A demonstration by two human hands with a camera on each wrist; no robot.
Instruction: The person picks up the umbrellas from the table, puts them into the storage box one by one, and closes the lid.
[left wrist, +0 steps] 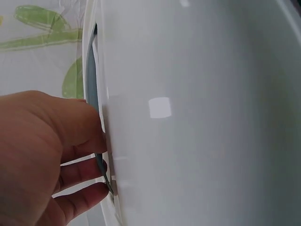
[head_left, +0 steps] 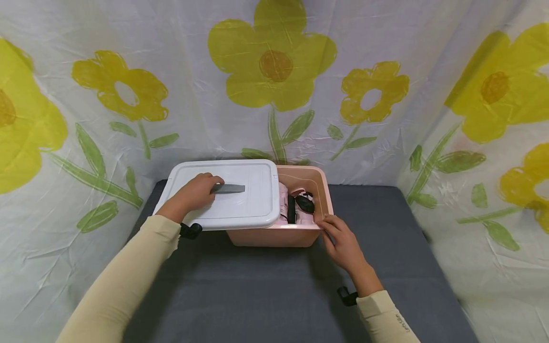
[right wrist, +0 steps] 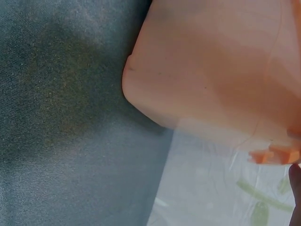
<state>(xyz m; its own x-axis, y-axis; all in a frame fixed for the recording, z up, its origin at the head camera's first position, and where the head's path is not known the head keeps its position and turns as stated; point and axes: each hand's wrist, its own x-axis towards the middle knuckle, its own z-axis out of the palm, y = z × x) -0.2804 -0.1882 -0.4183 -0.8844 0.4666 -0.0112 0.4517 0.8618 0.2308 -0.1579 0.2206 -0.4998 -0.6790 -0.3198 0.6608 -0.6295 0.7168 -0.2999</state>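
Note:
A white lid [head_left: 253,205] with a grey handle [head_left: 231,188] covers the left part of a pink storage bin [head_left: 274,237]. My left hand [head_left: 195,194] grips that handle, and in the left wrist view the fingers [left wrist: 87,176] curl round the grey strip. At the bin's near right corner, my right hand [head_left: 343,242] holds the rim between fingers and thumb. Inside the uncovered right part lie pink folded fabric [head_left: 283,200], a black strip-like item [head_left: 291,209] and a dark rounded item [head_left: 305,204]. The lid hides the rest of the contents.
The bin stands toward the back of a dark grey cloth-covered table [head_left: 257,295]. Behind it and along both sides hangs a white curtain [head_left: 188,105] printed with yellow flowers. The lid's left end reaches out past the bin over the table.

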